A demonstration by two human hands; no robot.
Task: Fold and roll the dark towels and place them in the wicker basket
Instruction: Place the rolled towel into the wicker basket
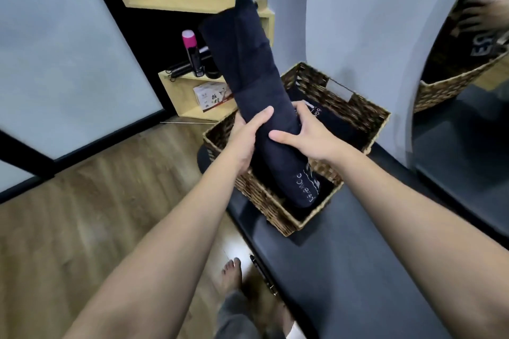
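Both hands held one rolled dark towel [248, 69] that stood tilted, its lower end down inside the wicker basket [275, 209] and its upper end leaning away toward the wooden shelves [176, 85]. The left hand [245, 137] wrapped its fingers round the roll from the left, thumb laid across the front; the right hand [311, 137] clasped it from the right, so each grip was closed on the cloth, at roughly the same height just above the basket's rim. A second dark towel [327, 118] already lay in the basket behind the roll, pale lettering showing on it.

The likeliest trouble was the roll loosening. Its top looked slack, with a loose corner poking up, and nothing held that end; if the hands let go while it stood this steep, the upper part could flop over the rim or unwind. The roll also looked long against the basket, so laying it down askew could leave one end riding on the weave. A hard push against the far side might shove the basket along the dark desk [344, 270] toward the mirror [468, 118].

The towel was soft, matte, thick terry with a flatter woven band and stitched pale letters near the bottom. The basket was stiff, rectangular, woven in brown and tan strands. The desk top looked smooth and padded, the floor wood-grained.
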